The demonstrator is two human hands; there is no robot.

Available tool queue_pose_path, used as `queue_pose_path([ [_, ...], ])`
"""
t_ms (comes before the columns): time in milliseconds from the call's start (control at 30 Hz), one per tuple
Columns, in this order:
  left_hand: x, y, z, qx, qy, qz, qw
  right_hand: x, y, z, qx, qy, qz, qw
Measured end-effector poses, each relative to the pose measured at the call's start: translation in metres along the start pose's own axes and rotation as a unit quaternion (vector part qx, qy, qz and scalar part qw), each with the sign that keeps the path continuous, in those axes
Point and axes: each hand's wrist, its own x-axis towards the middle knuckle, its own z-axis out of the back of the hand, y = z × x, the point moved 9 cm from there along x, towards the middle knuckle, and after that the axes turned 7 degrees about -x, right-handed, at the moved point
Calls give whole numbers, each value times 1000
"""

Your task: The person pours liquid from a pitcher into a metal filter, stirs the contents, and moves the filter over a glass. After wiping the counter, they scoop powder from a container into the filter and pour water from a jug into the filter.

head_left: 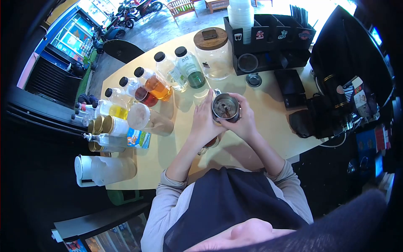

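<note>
A round metal cup [226, 106] with a dark, speckled content is held between both hands over the table. My left hand [203, 119] lies along its left side, fingers stretched toward the small handle at the far rim. My right hand [244, 117] curves round the right side, thumb across the near edge. Below my wrists stands a glass mug [210, 145] with some dark liquid, partly hidden by my left forearm. A small round metal lid [253, 80] rests on the table beyond my right hand.
Bottles of coloured liquid [156, 87] line the table's left side, near a clear canister [149, 119] and a white pitcher [113, 171]. A wooden-lidded jar [213, 59] and a black organizer [268, 46] with cups stand at the back. Black devices [321, 111] occupy the right.
</note>
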Motion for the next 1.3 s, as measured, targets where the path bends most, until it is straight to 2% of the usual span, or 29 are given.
queue_pose_path([
  [33,-4,-1,2,-1,-1,0,1000,-2,-8,-2,-2,-3,-5,1000],
  [100,-17,12,-3,7,58,88,994,-7,-19,-4,-3,-7,2,1000],
  [200,-40,12,6,-6,40,121,992,-16,-32,-6,-7,-10,5,1000],
  [433,-86,27,12,-60,-44,142,987,-24,-39,-11,-27,-17,30,999],
  [567,-102,37,5,-160,-79,143,974,-24,-41,-13,-17,-13,25,999],
  [633,-104,34,4,-187,-87,142,968,-24,-34,-13,-105,-16,59,993],
  [667,-106,33,4,-203,-96,146,963,-24,-33,-11,-105,-15,60,992],
  [733,-108,30,3,-219,-105,151,958,-24,-28,-14,-183,18,83,979],
  [967,-124,37,-3,-262,-157,162,938,-24,-28,-14,-172,46,65,982],
  [1033,-132,48,-8,-258,-159,171,938,-23,-7,-6,-233,-4,118,965],
  [1067,-136,52,-10,-248,-164,137,945,-27,-5,-6,-231,-4,121,965],
  [1100,-139,53,-10,-238,-168,103,951,-37,7,-1,-209,-40,175,961],
  [1133,-141,55,-10,-236,-171,103,951,-49,17,4,-185,-75,227,953],
  [1167,-145,58,-11,-250,-177,110,946,-58,19,0,-184,-73,229,953],
  [1233,-151,64,-15,-264,-183,118,940,-81,28,-21,-62,16,273,960],
  [1267,-155,72,-19,-288,-188,141,928,-87,33,-28,-63,16,274,960],
  [1300,-157,79,-23,-311,-193,163,916,-86,30,-41,-18,45,209,977],
])
